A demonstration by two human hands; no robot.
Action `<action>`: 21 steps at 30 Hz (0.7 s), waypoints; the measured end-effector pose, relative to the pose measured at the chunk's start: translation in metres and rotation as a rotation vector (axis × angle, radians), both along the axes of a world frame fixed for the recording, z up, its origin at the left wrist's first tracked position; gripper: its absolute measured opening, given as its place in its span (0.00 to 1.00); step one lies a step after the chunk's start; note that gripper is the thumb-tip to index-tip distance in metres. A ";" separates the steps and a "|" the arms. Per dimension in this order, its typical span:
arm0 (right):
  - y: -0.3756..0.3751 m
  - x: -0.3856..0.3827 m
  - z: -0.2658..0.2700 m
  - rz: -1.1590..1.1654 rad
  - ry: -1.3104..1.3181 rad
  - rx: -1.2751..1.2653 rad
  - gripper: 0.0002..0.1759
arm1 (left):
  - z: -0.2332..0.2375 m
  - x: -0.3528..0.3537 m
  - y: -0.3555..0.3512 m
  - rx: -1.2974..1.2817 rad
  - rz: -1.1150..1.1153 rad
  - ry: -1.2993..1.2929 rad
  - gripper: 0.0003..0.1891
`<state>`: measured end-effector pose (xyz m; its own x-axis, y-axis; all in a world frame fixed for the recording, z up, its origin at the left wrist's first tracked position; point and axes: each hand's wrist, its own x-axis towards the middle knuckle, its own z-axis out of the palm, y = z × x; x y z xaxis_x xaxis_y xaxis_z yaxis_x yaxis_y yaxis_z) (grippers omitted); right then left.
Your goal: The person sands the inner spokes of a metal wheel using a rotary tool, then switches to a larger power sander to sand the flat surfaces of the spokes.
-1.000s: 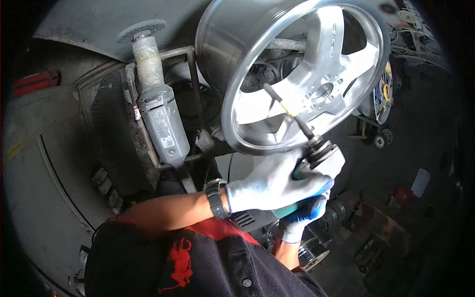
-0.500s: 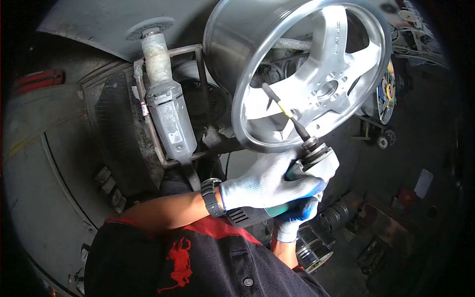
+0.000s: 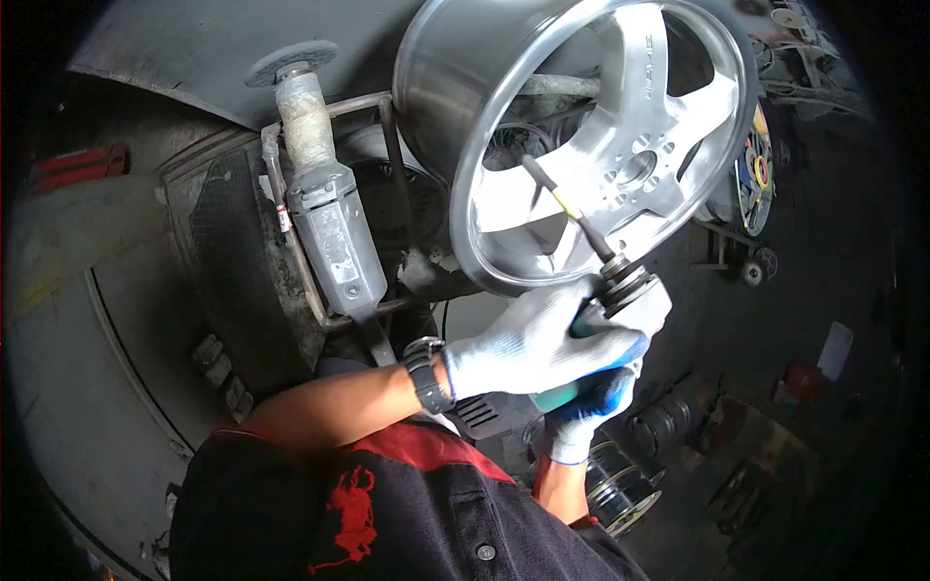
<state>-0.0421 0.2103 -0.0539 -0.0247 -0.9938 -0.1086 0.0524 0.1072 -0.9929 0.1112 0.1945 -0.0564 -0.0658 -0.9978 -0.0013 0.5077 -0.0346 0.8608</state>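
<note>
A large polished alloy wheel [image 3: 644, 92] stands tilted in front of me. My left hand [image 3: 528, 339], in a white glove with blue on the fingers, wraps round the front of an angle grinder [image 3: 557, 395] with a grey vented rear and teal body. Below it, my right hand [image 3: 593, 405], gloved alike, grips the body from the other side. From the grinder's metal head extends a long dark rod [image 3: 593, 237] with a yellow band. Its tip overlaps the inner end of a spoke opening in this view.
A second grinder [image 3: 337, 237] with a cloth-wrapped neck and round disc [image 3: 291, 64] rests upright against a metal frame [image 3: 389, 145] on the left. Several other rims [image 3: 620, 479] lie low at the right. A car panel [image 3: 87, 349] fills the left side.
Both hands and the grinder have shifted slightly right relative to the wheel. The rod has moved a little right across the wheel face, with the same grip.
</note>
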 end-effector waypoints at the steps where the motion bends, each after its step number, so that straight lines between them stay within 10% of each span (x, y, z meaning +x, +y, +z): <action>1: -0.008 0.003 0.004 0.087 0.039 -0.072 0.35 | 0.000 0.001 -0.006 -0.006 -0.007 -0.052 0.28; 12: 0.005 0.007 -0.001 -0.111 0.042 0.081 0.39 | 0.004 0.010 0.004 0.011 -0.067 0.095 0.27; 21: 0.017 -0.008 -0.010 -0.027 -0.023 0.171 0.35 | 0.001 -0.001 0.027 0.044 0.176 -0.311 0.26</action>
